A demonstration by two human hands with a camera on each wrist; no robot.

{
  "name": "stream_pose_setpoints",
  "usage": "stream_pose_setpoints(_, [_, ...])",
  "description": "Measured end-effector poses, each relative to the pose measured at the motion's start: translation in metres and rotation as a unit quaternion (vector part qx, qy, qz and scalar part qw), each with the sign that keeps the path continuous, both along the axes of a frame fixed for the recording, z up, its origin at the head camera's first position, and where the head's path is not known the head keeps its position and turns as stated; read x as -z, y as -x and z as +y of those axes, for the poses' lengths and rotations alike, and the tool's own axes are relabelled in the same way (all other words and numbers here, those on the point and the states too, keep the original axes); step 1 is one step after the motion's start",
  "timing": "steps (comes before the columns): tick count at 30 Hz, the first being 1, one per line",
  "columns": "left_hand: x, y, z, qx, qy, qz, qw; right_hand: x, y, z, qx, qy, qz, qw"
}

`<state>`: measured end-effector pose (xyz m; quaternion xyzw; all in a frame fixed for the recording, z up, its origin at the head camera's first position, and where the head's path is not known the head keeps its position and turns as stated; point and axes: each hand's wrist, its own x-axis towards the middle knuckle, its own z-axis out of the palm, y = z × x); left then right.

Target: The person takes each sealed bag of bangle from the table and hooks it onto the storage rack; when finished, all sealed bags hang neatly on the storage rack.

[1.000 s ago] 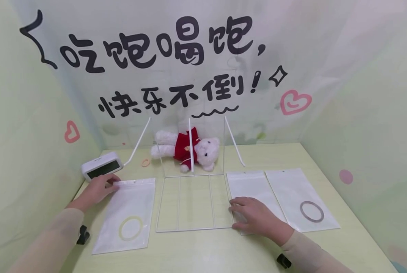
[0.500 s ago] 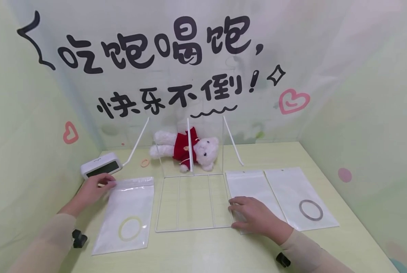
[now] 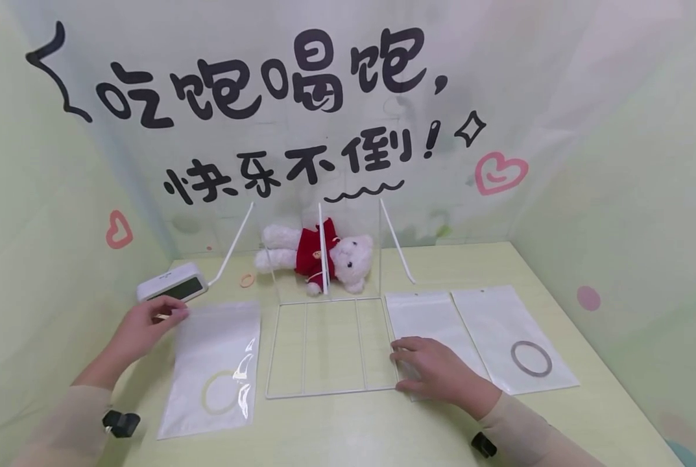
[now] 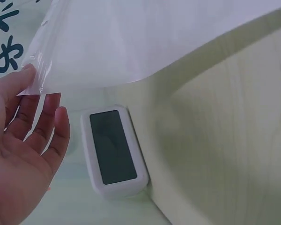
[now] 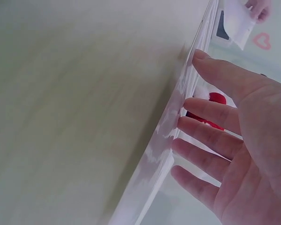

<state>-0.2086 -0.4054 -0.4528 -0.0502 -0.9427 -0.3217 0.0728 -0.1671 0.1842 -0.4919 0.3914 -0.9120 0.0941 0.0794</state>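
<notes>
My left hand pinches the top left corner of a white plastic zip bag between thumb and fingers. That corner is raised, and the bag's sheet bows above the table in the left wrist view. A pale yellow ring shows near the bag's bottom, partly under glare. My right hand rests with loosely bent fingers over a second white bag, its fingertips right at the right side of a white wire rack. A third white bag, with a grey-brown ring, lies to the right.
Behind the left hand stands a white digital clock. A plush bear in red lies behind the rack, whose white prongs rise upward. A small orange band is near the clock. Fabric walls enclose the table.
My left hand has moved left and slightly toward me, drawing up the bag's top corner; glare now crosses the bag's lower right. The right hand stays in place.
</notes>
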Motion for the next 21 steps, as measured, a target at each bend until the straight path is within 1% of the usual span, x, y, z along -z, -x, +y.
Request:
stream_pose_setpoints(4, [-0.020,-0.012,0.007,-0.011,0.005,0.013,0.9998,0.000,0.000,0.000,0.001,0.001,-0.003,1.0000])
stream_pose_setpoints(9, [-0.042,-0.025,0.017,-0.009,0.002,0.032,0.9994,0.000,0.001,0.001,-0.006,0.007,0.008,0.9999])
stream_pose_setpoints(13, [-0.056,-0.033,0.026,-0.008,-0.008,0.052,0.9986,-0.001,0.001,0.002,-0.015,0.008,0.018,0.9997])
stream_pose_setpoints(16, [-0.066,-0.039,0.032,-0.007,-0.020,0.069,0.9974,-0.001,0.000,0.002,-0.013,0.003,0.009,0.9999])
stream_pose_setpoints(19, [-0.074,-0.044,0.037,0.001,-0.030,0.086,0.9958,0.000,0.001,0.002,-0.010,-0.001,-0.002,0.9999])
stream_pose_setpoints(20, [-0.077,-0.047,0.038,0.000,-0.033,0.093,0.9952,0.001,0.001,0.002,-0.010,-0.001,-0.003,0.9999])
stream_pose_setpoints(21, [-0.080,-0.048,0.040,0.005,-0.035,0.102,0.9941,0.001,0.001,0.002,-0.010,-0.002,-0.001,0.9999])
